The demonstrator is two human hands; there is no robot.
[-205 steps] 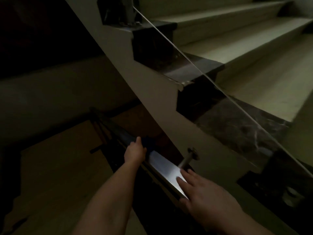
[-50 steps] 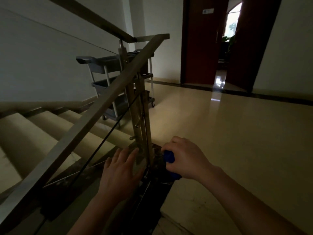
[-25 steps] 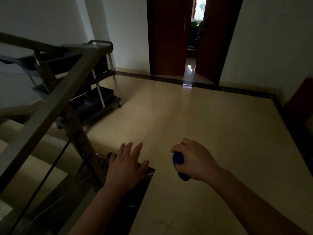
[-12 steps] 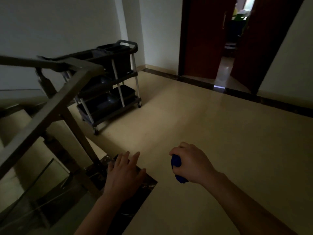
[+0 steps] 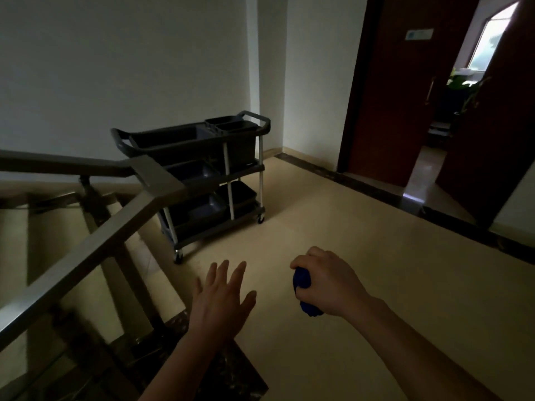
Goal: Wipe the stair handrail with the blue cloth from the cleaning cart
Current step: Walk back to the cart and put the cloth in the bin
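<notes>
The blue cloth [image 5: 302,287] is bunched up inside my right hand [image 5: 327,282], which is clenched over it above the beige floor. My left hand [image 5: 223,298] hovers flat with fingers spread, holding nothing, just right of the stair edge. The metal stair handrail [image 5: 95,244] runs from the lower left up to a bend at centre left, away from both hands. The grey cleaning cart [image 5: 202,175] stands beyond the handrail's bend, against the white wall, with dark bins on its three shelves.
Steps [image 5: 58,227] descend at the left behind the railing posts. A dark marble stair edge [image 5: 231,371] lies under my left forearm. An open dark red door [image 5: 388,96] and doorway are at the far right. Beige floor [image 5: 376,256] spreads between me and the cart.
The view has swung from the staircase to the landing and risen, so the cart now sits nearer centre. My right hand keeps the cloth; my left hand has lifted off the stair edge.
</notes>
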